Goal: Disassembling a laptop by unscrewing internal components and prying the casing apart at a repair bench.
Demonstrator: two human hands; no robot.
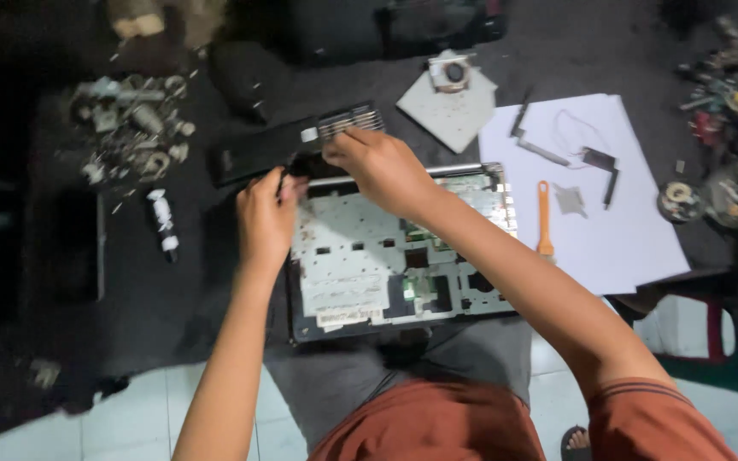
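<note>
A: What is being seen out to the left of the left hand (266, 218)?

B: A loose heap of small metal parts (130, 128) is lying well apart from it, up and to the left, on the dark mat (130, 282). A small white-and-black cylinder (163, 224) is lying nearer, just left of that hand.

A: And how is the left hand being held?

B: It is being held with the forearm reaching straight up from below and the fingers curled together at the upper left corner of the opened laptop base (395, 256). Whether something is being pinched in them cannot be told.

A: The right hand (377, 166)?

B: It is being reached in from the lower right, across the base. Its fingers are being pressed together on the near edge of a long black plastic strip (292, 141), whose grilled end is showing just above the knuckles.

A: What is the base looking like?

B: A flat, pale metal plate with rectangular cut-outs is being shown in a dark frame, resting below both hands on the lap.

A: To the right?

B: An orange-handled brush (544, 218) and thin dark pieces are lying on white paper (634, 239), right of the right forearm. A round container of small bits (678, 201) is sitting further right.
</note>
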